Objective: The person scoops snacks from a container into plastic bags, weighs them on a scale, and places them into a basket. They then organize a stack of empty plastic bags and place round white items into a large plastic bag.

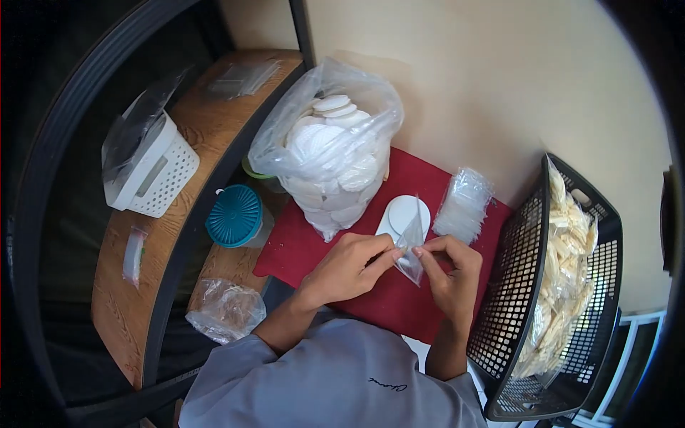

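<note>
A small clear plastic sleeve (411,251) is pinched at its mouth between my left hand (351,265) and my right hand (448,269), just above the red mat (314,246). Two white round pads (404,214) lie on the mat right behind the sleeve. To their left a large clear bag (330,146) stands full of the same white pads. A stack of empty clear sleeves (464,203) lies to the right of the pads.
A black mesh basket (510,303) at right holds several packed sleeves. A teal-lidded jar (235,216), a crumpled plastic bag (225,308), a white slotted basket (153,171) and more sleeves (244,77) sit on the wooden shelves at left.
</note>
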A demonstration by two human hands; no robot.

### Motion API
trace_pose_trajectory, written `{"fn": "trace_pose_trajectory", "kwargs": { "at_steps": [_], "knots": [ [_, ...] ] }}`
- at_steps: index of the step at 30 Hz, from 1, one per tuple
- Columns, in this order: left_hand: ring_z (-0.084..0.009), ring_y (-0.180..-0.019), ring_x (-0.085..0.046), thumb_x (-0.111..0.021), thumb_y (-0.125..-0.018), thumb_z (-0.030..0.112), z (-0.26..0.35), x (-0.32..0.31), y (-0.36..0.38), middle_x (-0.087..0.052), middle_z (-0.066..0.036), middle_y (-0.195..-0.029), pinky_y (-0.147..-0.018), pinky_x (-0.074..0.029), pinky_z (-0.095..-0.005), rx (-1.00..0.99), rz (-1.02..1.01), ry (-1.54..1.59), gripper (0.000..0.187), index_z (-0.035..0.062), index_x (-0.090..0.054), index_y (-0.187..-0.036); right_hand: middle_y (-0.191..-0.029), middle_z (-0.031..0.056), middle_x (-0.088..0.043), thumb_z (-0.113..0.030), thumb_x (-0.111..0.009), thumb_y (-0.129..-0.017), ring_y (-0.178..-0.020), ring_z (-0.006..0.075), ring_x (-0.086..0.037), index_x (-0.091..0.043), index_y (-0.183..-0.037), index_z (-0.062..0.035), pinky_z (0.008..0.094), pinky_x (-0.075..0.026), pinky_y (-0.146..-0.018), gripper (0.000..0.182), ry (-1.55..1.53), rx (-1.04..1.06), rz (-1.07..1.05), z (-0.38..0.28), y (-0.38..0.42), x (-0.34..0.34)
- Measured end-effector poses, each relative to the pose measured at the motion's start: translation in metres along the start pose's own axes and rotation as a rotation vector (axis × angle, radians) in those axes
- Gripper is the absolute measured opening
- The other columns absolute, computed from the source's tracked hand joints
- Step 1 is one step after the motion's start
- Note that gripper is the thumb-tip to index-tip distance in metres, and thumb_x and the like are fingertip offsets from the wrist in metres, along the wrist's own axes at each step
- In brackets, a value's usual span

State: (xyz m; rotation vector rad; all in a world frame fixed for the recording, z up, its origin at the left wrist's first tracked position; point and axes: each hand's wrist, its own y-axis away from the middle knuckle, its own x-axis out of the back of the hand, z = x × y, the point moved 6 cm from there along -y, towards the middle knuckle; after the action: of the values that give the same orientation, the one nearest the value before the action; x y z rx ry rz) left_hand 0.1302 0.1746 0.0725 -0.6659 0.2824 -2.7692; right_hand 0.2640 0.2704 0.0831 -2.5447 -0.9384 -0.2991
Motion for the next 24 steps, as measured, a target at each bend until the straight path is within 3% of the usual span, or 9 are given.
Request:
{"fn": "trace_pose_trajectory", "kwargs": {
  "at_steps": [4, 5, 9, 13, 15, 18, 20, 22, 24],
  "knots": [
    [-0.018, -0.045, -0.048, -0.059, -0.092, 0.01, 0.016, 0.026, -0.003, -0.051, -0.013, -0.054, -0.047, -0.037, -0.0353, 0.09, 0.052, 0.036, 0.022, -0.0034, -0.055, -0.075, -0.073, 0.0096, -0.063, 0.005, -0.072, -0.073, -0.065, 0.0245, -0.064, -0.062, -0.082, 0.0019, 0.0302, -0.051, -0.059, 0.015, 0.331, 0.385, 0.087, -0.055, -0.019, 0.002],
    [-0.0145, -0.045, -0.046, -0.06, -0.092, 0.008, 0.02, 0.032, -0.007, -0.051, -0.012, -0.053, -0.046, -0.036, -0.0335, 0.081, 0.126, 0.076, 0.023, -0.0035, -0.054, -0.073, -0.083, 0.0107, -0.064, 0.005, -0.071, -0.069, -0.069, 0.0266, -0.064, -0.061, -0.086, 0.0004, 0.0322, -0.052, -0.06, 0.02, 0.345, 0.476, 0.034, -0.067, -0.022, -0.002],
    [-0.0098, -0.045, -0.048, -0.061, -0.09, 0.006, 0.04, 0.055, -0.023, -0.052, -0.011, -0.052, -0.043, -0.036, -0.0292, 0.061, 0.28, 0.218, 0.023, -0.0037, -0.053, -0.07, -0.105, 0.0147, -0.062, 0.003, -0.068, -0.069, -0.079, 0.0282, -0.067, -0.063, -0.088, -0.0028, 0.0353, -0.053, -0.062, 0.02, 0.603, 0.539, -0.063, -0.104, -0.043, -0.029],
    [-0.0098, -0.045, -0.05, -0.063, -0.088, 0.005, 0.052, 0.082, -0.027, -0.052, -0.01, -0.052, -0.043, -0.037, -0.0282, -0.027, 0.335, 0.217, 0.023, -0.003, -0.053, -0.069, -0.106, 0.0138, -0.067, 0.006, -0.066, -0.07, -0.078, 0.0277, -0.069, -0.067, -0.09, -0.0025, 0.0354, -0.054, -0.065, 0.022, 0.602, 0.492, -0.019, -0.127, -0.064, -0.03],
    [-0.0118, -0.043, -0.051, -0.066, -0.086, 0.005, 0.07, 0.097, -0.023, -0.052, -0.009, -0.051, -0.041, -0.038, -0.0286, -0.222, 0.304, 0.07, 0.022, -0.0014, -0.054, -0.068, -0.102, 0.0137, -0.068, 0.007, -0.065, -0.069, -0.077, 0.0278, -0.069, -0.067, -0.089, -0.0018, 0.0348, -0.054, -0.065, 0.022, 0.598, 0.513, -0.017, -0.139, -0.08, -0.025],
    [-0.0156, -0.047, -0.056, -0.075, -0.08, 0.01, 0.085, 0.13, -0.021, -0.055, -0.008, -0.054, -0.044, -0.041, -0.0292, -0.33, 0.371, -0.127, 0.025, 0.0008, -0.056, -0.067, -0.096, 0.0152, -0.069, 0.01, -0.062, -0.069, -0.075, 0.0289, -0.068, -0.068, -0.089, 0.0007, 0.0338, -0.054, -0.064, 0.023, 0.578, 0.566, 0.006, -0.162, -0.104, -0.03],
    [-0.0235, -0.071, -0.064, -0.085, -0.069, 0.021, 0.088, 0.162, -0.015, -0.064, -0.013, -0.078, -0.061, -0.049, -0.0331, -0.544, 0.552, -0.167, 0.033, 0.0024, -0.063, -0.085, -0.095, 0.0156, -0.069, 0.012, -0.059, -0.071, -0.073, 0.0251, -0.069, -0.069, -0.093, 0.001, 0.0339, -0.053, -0.063, 0.027, 0.467, 0.709, -0.149, -0.177, -0.116, -0.038],
    [-0.0268, -0.107, -0.057, -0.092, -0.057, 0.029, 0.084, 0.181, -0.028, -0.057, -0.014, -0.117, -0.089, -0.046, -0.0375, -0.948, 0.74, -0.28, 0.081, 0.0024, -0.052, -0.122, -0.093, 0.0141, -0.069, 0.01, -0.059, -0.075, -0.075, 0.0213, -0.068, -0.068, -0.093, 0.0032, 0.0314, -0.053, -0.064, 0.022, 0.283, 0.642, -0.293, -0.184, -0.139, -0.052],
    [-0.0289, -0.112, -0.054, -0.093, -0.055, 0.03, 0.09, 0.184, -0.033, -0.053, -0.015, -0.121, -0.094, -0.044, -0.0387, -0.807, 0.66, -0.439, 0.094, 0.0025, -0.045, -0.13, -0.091, 0.0127, -0.07, 0.009, -0.06, -0.08, -0.076, 0.0176, -0.067, -0.068, -0.093, 0.0054, 0.029, -0.054, -0.065, 0.017, 0.093, 0.566, -0.426, -0.183, -0.161, -0.072]
  ]
}}
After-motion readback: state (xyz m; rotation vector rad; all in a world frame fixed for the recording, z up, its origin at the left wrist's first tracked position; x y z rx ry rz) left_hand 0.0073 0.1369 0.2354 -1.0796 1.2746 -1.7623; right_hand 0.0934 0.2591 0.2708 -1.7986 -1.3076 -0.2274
